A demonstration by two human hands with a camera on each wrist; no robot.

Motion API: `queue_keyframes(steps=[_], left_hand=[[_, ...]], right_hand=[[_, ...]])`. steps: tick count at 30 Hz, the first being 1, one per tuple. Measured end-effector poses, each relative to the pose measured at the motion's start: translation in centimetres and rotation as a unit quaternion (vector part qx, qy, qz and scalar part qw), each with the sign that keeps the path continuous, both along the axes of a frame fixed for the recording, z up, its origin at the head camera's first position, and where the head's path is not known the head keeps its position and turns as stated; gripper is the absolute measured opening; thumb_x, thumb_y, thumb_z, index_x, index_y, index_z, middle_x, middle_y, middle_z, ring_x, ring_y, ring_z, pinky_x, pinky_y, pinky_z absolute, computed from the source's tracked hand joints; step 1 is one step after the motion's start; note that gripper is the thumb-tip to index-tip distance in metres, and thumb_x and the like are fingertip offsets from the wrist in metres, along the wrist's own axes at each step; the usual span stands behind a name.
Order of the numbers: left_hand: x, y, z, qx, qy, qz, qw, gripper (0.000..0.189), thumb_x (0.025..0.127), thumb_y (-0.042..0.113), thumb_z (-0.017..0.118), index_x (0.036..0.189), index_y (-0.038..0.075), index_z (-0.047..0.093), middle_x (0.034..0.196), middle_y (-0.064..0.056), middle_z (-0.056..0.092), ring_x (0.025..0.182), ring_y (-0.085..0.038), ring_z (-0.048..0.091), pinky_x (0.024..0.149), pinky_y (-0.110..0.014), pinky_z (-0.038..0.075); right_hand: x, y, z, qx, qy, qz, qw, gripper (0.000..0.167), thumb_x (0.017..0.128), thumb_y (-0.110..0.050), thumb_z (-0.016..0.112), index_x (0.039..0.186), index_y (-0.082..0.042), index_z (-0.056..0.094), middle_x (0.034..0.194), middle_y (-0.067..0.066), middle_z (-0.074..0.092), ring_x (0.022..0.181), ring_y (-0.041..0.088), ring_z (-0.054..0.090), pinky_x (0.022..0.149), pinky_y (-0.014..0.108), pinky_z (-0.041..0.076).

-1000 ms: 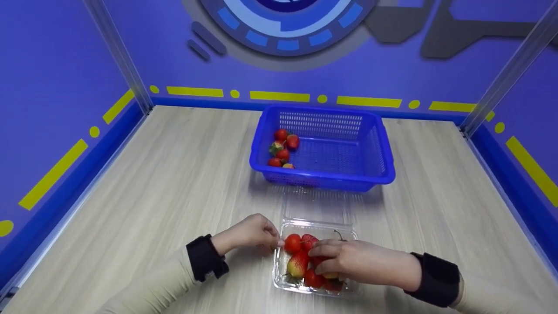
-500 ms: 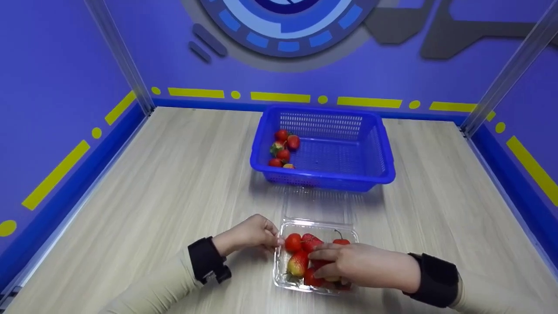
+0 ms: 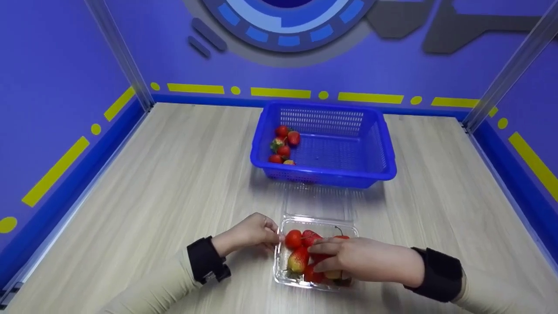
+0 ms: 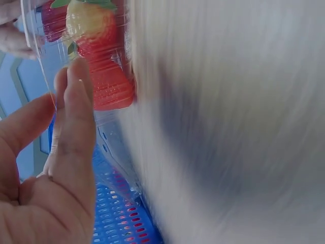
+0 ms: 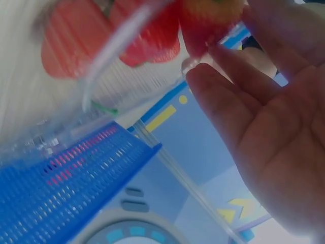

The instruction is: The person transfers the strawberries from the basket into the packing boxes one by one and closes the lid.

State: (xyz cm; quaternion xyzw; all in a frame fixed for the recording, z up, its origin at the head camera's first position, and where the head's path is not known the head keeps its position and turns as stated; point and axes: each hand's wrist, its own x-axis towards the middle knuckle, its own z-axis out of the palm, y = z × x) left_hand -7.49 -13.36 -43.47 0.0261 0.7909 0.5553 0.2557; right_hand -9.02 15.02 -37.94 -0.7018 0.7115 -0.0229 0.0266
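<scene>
Hardly anything has moved since half a second ago: the head view has dipped slightly, while the left hand [image 3: 250,233] and right hand [image 3: 366,261] keep their places at the clear box [image 3: 301,284]. At left, a black wristband [image 3: 205,259] sits behind the left hand, which pinches the box's left rim, nearly closed, thumb over the edge and fingers against the outside wall. Farther off, the blue basket [image 3: 322,172] rests on the pale bench [image 3: 196,174], strawberries [image 3: 294,138] clustered along its left side. Nearer stands the clear box, its see-through lid [image 3: 318,205] folded back toward the basket. On the left in the box are a smooth round red fruit [image 3: 293,239] and, just nearer, a red-and-yellow strawberry [image 3: 298,261]; more red fruit lies beneath the right hand. That hand reaches in from the right, half open, fingers slightly bent over the fruit; whether it grips any I cannot tell. Rightmost, a second black wristband [image 3: 439,274] wraps that arm.
</scene>
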Motion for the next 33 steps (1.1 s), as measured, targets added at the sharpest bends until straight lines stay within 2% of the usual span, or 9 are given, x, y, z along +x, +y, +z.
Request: queue_keyframes(steps=[3,7,10,12,15,19,23,28,33], left_hand=[[0.0,-0.1,0.2,-0.009,0.006,0.002,0.9999,0.018,0.094,0.01,0.068,0.095,-0.008,0.072,0.083,-0.018,0.077,0.066,-0.014,0.072,0.07,-0.033,0.064],[0.0,-0.7,0.8,-0.051,0.024,0.0,0.9984,0.026,0.097,0.021,0.068,0.095,-0.004,0.071,0.088,-0.02,0.077,0.073,-0.023,0.076,0.073,-0.032,0.063],[-0.5,-1.7,2.1,-0.096,0.068,-0.011,0.993,0.026,0.098,0.025,0.068,0.099,-0.001,0.072,0.092,-0.017,0.077,0.08,-0.024,0.073,0.074,-0.029,0.059],[-1.2,-2.7,3.8,-0.122,0.113,-0.018,0.9859,0.027,0.099,0.023,0.066,0.109,-0.002,0.072,0.102,-0.017,0.077,0.09,-0.026,0.073,0.081,-0.032,0.059],[-3.1,-4.2,7.2,-0.142,0.168,-0.008,0.9754,0.035,0.101,0.022,0.062,0.125,-0.003,0.067,0.118,-0.022,0.073,0.104,-0.032,0.071,0.092,-0.041,0.061],[-6.4,-5.6,12.4,-0.161,0.198,0.03,0.9664,0.044,0.104,0.026,0.059,0.137,-0.003,0.06,0.133,-0.023,0.067,0.124,-0.037,0.065,0.107,-0.047,0.054],[-10.3,-6.2,15.8,-0.182,0.222,0.052,0.9566,0.044,0.104,0.024,0.059,0.138,-0.004,0.059,0.135,-0.025,0.066,0.128,-0.037,0.062,0.11,-0.047,0.052],[-14.7,-6.5,17.8,-0.224,0.228,0.069,0.945,0.045,0.104,0.029,0.058,0.138,-0.001,0.061,0.138,-0.023,0.065,0.13,-0.035,0.061,0.111,-0.047,0.05],[-17.8,-6.5,16.9,-0.246,0.197,0.078,0.9459,0.044,0.104,0.028,0.06,0.135,-0.002,0.063,0.133,-0.024,0.067,0.12,-0.033,0.065,0.106,-0.043,0.054]], right_hand=[[-0.6,-0.3,0.7,-0.025,0.017,-0.006,0.9995,0.033,0.084,-0.016,0.083,0.116,-0.018,0.076,0.129,0.008,0.072,0.119,0.024,0.07,0.099,0.034,0.06],[-1.4,-0.2,2.2,-0.013,0.003,-0.044,0.9989,0.045,0.075,-0.01,0.088,0.118,-0.017,0.076,0.132,0.008,0.071,0.124,0.026,0.068,0.098,0.035,0.06],[-2.5,0.2,3.8,-0.003,-0.023,-0.084,0.9962,0.047,0.077,-0.008,0.087,0.122,-0.015,0.074,0.136,0.012,0.068,0.125,0.03,0.066,0.096,0.037,0.061],[-3.9,0.3,5.2,-0.003,-0.043,-0.11,0.993,0.045,0.082,-0.009,0.082,0.126,-0.012,0.071,0.139,0.014,0.065,0.125,0.033,0.065,0.096,0.04,0.061],[-6.8,0.2,8.0,-0.007,-0.058,-0.159,0.9855,0.042,0.089,-0.013,0.076,0.13,-0.009,0.068,0.142,0.018,0.063,0.128,0.038,0.062,0.101,0.048,0.058],[-11.4,-0.3,11.4,-0.015,-0.076,-0.209,0.9749,0.04,0.091,-0.013,0.074,0.129,-0.003,0.067,0.137,0.021,0.065,0.129,0.042,0.06,0.108,0.057,0.051],[-15.6,-1.1,13.9,0.002,-0.087,-0.252,0.9638,0.041,0.091,-0.012,0.076,0.129,-0.001,0.067,0.133,0.022,0.067,0.129,0.043,0.059,0.111,0.059,0.047],[-19.8,-2.4,16.0,0.048,-0.119,-0.307,0.9431,0.048,0.092,-0.014,0.075,0.137,-0.001,0.063,0.14,0.023,0.063,0.132,0.045,0.057,0.112,0.06,0.046],[-23.2,-3.7,15.4,0.063,-0.177,-0.341,0.921,0.05,0.094,-0.014,0.073,0.141,-0.001,0.059,0.141,0.023,0.062,0.127,0.04,0.06,0.11,0.054,0.05]])
